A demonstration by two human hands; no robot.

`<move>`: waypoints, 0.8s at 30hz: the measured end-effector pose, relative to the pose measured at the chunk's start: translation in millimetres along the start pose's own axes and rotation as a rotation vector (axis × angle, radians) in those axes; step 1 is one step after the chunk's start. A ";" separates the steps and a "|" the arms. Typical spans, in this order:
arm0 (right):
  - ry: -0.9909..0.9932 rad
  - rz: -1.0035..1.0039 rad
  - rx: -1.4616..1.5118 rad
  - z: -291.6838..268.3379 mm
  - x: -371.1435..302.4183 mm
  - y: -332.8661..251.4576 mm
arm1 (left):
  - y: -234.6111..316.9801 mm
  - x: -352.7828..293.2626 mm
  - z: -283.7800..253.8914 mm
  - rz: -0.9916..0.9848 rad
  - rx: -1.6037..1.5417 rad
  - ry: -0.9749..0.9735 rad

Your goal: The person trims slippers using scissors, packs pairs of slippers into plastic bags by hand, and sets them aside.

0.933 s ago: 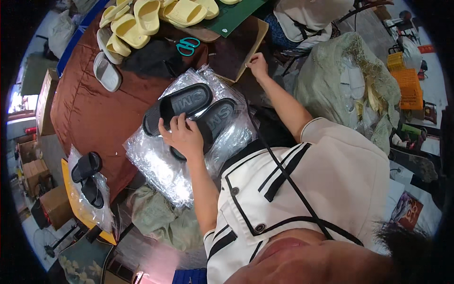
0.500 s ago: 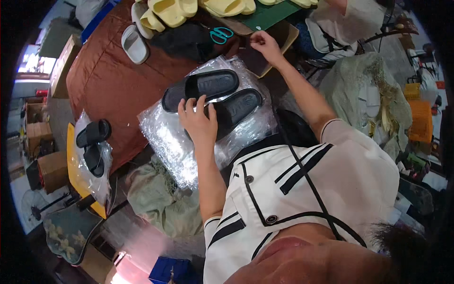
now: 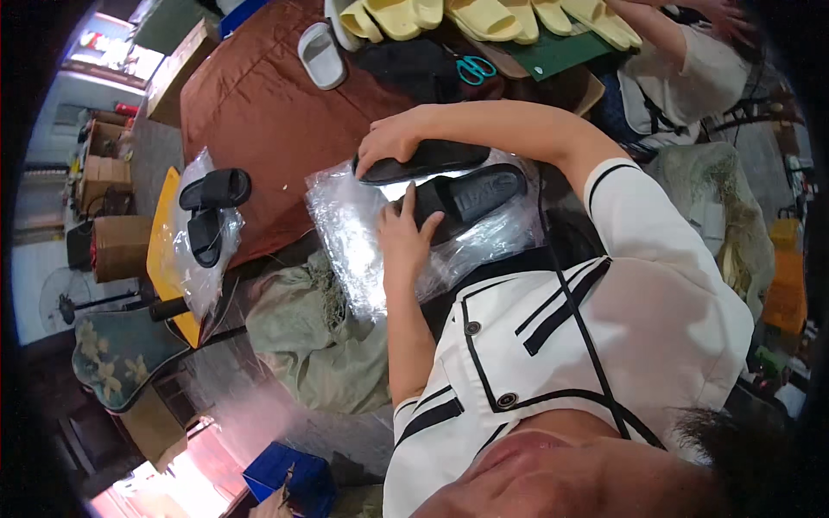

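Note:
Two black slide slippers lie side by side on a stack of clear plastic bags [image 3: 350, 259]. My left hand [image 3: 404, 237] rests on the strap of the near black slipper [image 3: 488, 194], its thumb and fingers spread. My right arm reaches across from the right, and my right hand [image 3: 390, 142] is curled over the strap end of the far black slipper [image 3: 453, 161]. Its fingertips bend down at that slipper's left end, and the hand hides most of the strap.
Yellow slippers [image 3: 484, 19], a pale grey slipper [image 3: 321, 56] and teal-handled scissors [image 3: 475, 70] lie at the far side of the brown-covered table [image 3: 250, 104]. A bagged black slipper pair [image 3: 214, 190] is at the left. Another person's arm [image 3: 652, 26] shows at the far right.
My right hand has come left from beside the far cardboard onto the far slipper. My left hand has shifted onto the near slipper's strap. The whole view has turned slightly.

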State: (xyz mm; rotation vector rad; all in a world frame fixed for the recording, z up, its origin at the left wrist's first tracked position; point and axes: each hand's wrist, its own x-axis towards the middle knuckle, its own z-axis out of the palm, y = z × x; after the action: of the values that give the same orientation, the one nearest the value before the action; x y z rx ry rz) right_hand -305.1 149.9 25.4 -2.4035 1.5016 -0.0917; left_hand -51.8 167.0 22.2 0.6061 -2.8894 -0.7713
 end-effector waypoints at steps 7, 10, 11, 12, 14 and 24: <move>0.535 0.372 -0.275 -67.7 -69.0 -19.0 | 8.8 -0.5 -22.8 0.016 0.172 -0.152; 0.755 0.625 -0.405 -96.1 -123.6 -33.2 | 10.3 4.1 -24.6 0.080 0.140 -0.121; 0.815 0.720 -0.486 -92.0 -151.2 -22.6 | 14.2 8.4 -25.2 0.116 0.147 -0.118; 0.790 0.859 -0.201 -110.2 -153.0 -53.4 | 5.7 6.8 -22.4 0.086 0.136 -0.119; 0.952 1.014 -0.156 -112.4 -181.0 -75.6 | 0.7 11.3 -19.5 0.124 0.134 -0.039; 0.932 1.319 0.094 8.6 -244.3 -111.7 | -0.1 15.7 -16.1 -0.004 0.069 -0.214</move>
State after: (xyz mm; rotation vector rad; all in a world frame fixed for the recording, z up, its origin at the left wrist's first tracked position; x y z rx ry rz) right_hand -316.3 413.7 75.3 -0.8163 2.9963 -0.9907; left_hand -63.2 153.3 36.0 0.5685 -3.1223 -0.7846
